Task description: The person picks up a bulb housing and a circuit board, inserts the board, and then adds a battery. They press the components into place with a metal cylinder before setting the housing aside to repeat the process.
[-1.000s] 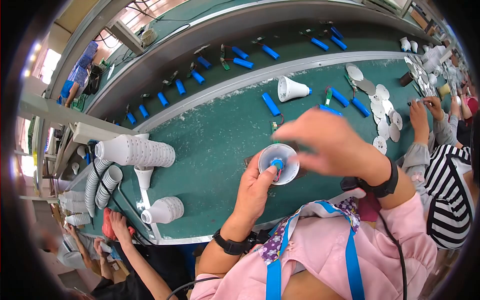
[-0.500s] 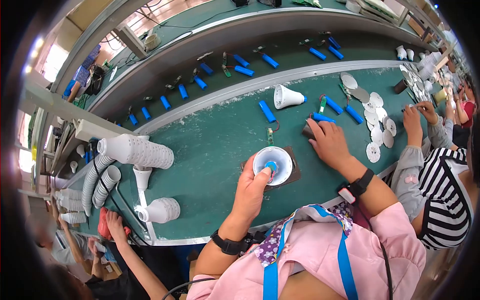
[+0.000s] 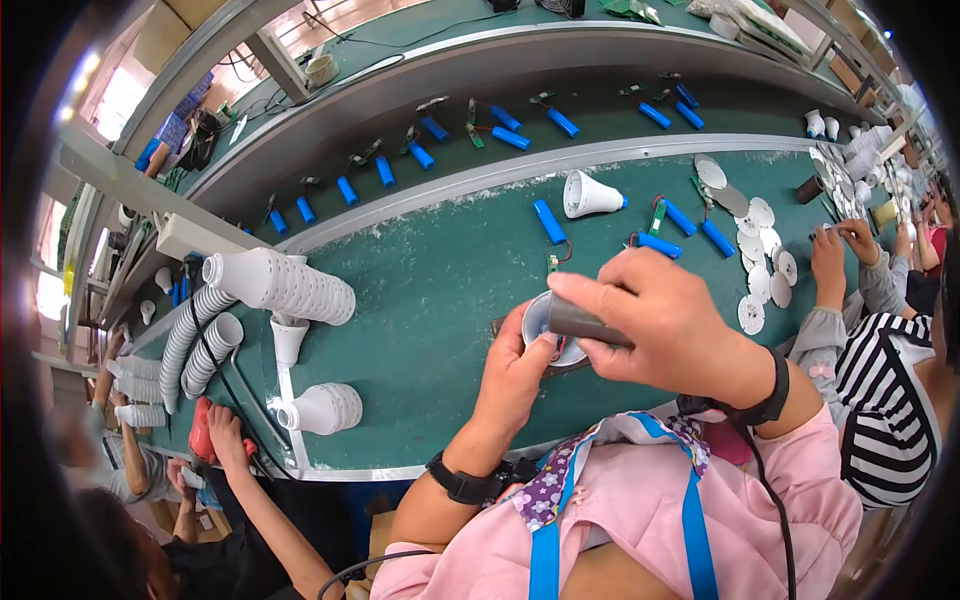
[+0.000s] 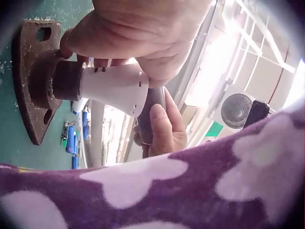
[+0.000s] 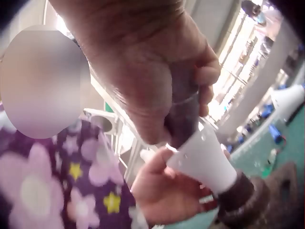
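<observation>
A white cone-shaped bulb housing (image 4: 114, 88) sits with its narrow end on a rusty metal fixture (image 4: 27, 83) on the green bench. My left hand (image 3: 512, 378) holds the housing at its rim, the thumb over the edge. In my right hand (image 3: 672, 322) is a dark grey cylinder (image 3: 588, 324), gripped between thumb and fingers. Its end is at the housing's wide mouth and overlaps the opening in the head view. Most of the housing's inside is hidden behind the cylinder and thumb. Just beyond lies a blue battery cell (image 3: 549, 221) wired to a small green circuit board (image 3: 553, 264).
Another white housing (image 3: 590, 195) lies farther back, near more blue cells (image 3: 680, 218) and scattered white discs (image 3: 751, 315). Stacked perforated white housings (image 3: 285, 285) stand to the left. A row of cells with boards lies along the back ledge. People work at both sides.
My right hand went right to the bench, took up the grey cylinder and brought it back left over the housing. The left hand stayed on the housing.
</observation>
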`<control>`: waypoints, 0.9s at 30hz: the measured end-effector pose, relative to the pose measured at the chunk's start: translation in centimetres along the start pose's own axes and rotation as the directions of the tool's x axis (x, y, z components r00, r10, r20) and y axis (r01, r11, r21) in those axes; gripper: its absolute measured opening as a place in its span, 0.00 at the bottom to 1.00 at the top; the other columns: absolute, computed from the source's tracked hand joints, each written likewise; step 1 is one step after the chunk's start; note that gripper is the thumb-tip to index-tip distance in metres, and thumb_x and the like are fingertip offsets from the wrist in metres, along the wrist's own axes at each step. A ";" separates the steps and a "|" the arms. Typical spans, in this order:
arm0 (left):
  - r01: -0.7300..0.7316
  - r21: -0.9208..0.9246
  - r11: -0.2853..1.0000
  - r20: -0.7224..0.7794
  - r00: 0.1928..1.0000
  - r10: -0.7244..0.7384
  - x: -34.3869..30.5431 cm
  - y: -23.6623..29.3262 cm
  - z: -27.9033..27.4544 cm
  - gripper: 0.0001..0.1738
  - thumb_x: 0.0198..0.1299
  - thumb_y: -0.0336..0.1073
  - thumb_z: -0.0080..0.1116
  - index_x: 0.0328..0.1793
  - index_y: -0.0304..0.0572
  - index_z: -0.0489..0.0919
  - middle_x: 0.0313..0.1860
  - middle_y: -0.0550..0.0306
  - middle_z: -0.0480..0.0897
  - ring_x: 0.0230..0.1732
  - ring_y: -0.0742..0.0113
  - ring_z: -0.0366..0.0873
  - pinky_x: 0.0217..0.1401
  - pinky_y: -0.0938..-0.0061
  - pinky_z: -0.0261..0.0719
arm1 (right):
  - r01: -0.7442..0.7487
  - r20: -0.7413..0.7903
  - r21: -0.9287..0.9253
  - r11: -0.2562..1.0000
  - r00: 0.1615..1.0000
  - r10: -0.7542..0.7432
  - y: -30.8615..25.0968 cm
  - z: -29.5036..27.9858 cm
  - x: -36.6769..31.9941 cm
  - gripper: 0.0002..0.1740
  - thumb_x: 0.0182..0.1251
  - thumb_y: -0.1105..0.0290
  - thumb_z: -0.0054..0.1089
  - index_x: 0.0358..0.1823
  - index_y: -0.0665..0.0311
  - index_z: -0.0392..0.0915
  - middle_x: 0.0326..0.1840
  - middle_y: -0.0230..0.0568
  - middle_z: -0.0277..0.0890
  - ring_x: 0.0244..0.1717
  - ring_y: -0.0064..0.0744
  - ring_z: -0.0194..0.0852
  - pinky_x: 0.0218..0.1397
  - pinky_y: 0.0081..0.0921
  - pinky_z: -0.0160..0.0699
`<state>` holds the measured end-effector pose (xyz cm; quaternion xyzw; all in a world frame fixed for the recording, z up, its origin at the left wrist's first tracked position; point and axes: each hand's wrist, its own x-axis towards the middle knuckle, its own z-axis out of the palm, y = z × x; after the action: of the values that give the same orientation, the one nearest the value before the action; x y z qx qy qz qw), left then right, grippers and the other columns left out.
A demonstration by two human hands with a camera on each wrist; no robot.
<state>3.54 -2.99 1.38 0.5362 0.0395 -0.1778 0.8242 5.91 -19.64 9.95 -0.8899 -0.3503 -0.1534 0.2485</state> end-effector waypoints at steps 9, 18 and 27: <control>0.020 -0.112 0.993 0.121 0.993 -0.007 0.0 -0.1 -0.9 0.29 0.60 0.40 0.37 0.66 0.31 0.59 0.60 0.49 0.67 0.62 0.64 0.62 0.64 0.70 0.57 | 0.006 0.088 -0.035 0.999 0.996 -0.003 0.2 0.5 0.3 0.28 0.37 0.66 0.65 0.47 0.52 0.74 0.26 0.36 0.64 0.28 0.36 0.67 0.25 0.29 0.69; 0.017 -0.116 0.993 0.133 0.991 -0.002 0.1 -0.5 -1.2 0.29 0.61 0.42 0.39 0.65 0.30 0.59 0.59 0.49 0.68 0.60 0.64 0.64 0.64 0.70 0.58 | -0.152 0.048 0.030 0.988 0.988 0.150 0.7 0.3 -0.5 0.28 0.41 0.68 0.63 0.50 0.55 0.72 0.29 0.39 0.67 0.29 0.38 0.69 0.30 0.29 0.72; -0.079 -0.049 0.996 -0.029 0.997 0.077 0.9 -0.5 -4.4 0.25 0.62 0.46 0.41 0.59 0.36 0.69 0.57 0.54 0.71 0.59 0.66 0.64 0.60 0.72 0.59 | -0.433 -0.029 -0.098 0.896 0.901 0.432 5.3 5.3 -9.7 0.29 0.45 0.68 0.63 0.52 0.60 0.67 0.36 0.42 0.68 0.37 0.44 0.68 0.39 0.36 0.70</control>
<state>4.78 0.55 -1.21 0.5187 0.0343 -0.1372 0.8432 3.31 -25.34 -0.59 -0.9565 -0.1349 -0.1149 0.2317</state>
